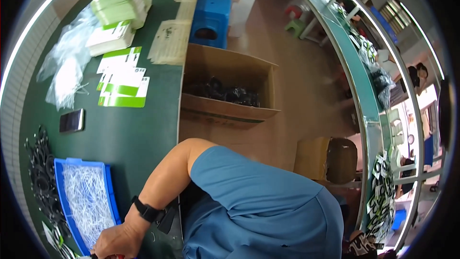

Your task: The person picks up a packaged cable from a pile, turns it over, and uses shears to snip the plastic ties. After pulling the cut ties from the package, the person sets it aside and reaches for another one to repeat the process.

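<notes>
My right hand [119,242] is at the lower left, at the near corner of a blue plastic tray [113,196]. Its fingers are curled together, and a bit of red and black shows beneath them at the picture's edge; I cannot make out what it is. The tray holds a tangle of thin white plastic strands [88,201]. A black watch [147,210] is on the right wrist, below a blue sleeve [258,177]. Left of the tray lies a heap of black items [43,177] with rounded parts. My left hand is outside the picture.
Green-and-white cards [123,91] lie on the green table [143,136], near stacked cards [120,2], clear plastic bags [72,52] and a phone [72,121]. An open cardboard box [230,110] and a blue stool [211,9] stand beside the table. Another bench [352,57] runs along the right.
</notes>
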Demonstrator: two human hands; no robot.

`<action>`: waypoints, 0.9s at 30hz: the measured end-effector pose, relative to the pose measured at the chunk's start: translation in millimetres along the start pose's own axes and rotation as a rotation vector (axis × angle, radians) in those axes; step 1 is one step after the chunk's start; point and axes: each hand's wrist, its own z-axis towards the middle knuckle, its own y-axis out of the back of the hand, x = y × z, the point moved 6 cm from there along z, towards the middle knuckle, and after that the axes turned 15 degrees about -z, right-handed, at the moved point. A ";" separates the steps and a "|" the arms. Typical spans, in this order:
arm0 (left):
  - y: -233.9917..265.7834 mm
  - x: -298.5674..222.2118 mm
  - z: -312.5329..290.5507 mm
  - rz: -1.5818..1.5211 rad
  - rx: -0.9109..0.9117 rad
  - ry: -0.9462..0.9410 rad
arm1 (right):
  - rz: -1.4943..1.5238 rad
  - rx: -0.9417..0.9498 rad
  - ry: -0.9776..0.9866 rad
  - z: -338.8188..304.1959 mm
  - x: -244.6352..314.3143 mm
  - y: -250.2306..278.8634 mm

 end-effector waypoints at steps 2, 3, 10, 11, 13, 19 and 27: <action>-38.3 10.9 7.8 -0.222 -0.274 -0.107 | 0.033 -0.025 0.016 3.5 6.3 18.2; -62.3 19.0 11.7 -0.361 -0.294 -0.019 | 0.050 -0.036 0.026 5.0 7.6 26.6; -158.4 89.4 89.5 -1.177 -0.244 0.625 | -0.278 0.058 -0.033 30.6 -25.5 26.8; -159.7 96.1 93.8 -1.265 -0.216 0.743 | -0.306 -0.023 -0.084 30.5 -38.7 32.1; -140.3 103.4 88.1 -1.387 -0.161 1.019 | -0.359 -0.071 -0.193 14.6 -77.7 46.9; 67.1 85.7 24.0 -1.845 -0.624 1.711 | -0.532 0.239 -0.332 -15.5 -109.9 56.7; 245.6 5.8 80.2 -1.003 -1.050 1.785 | -0.819 0.297 -0.267 2.9 -103.0 95.4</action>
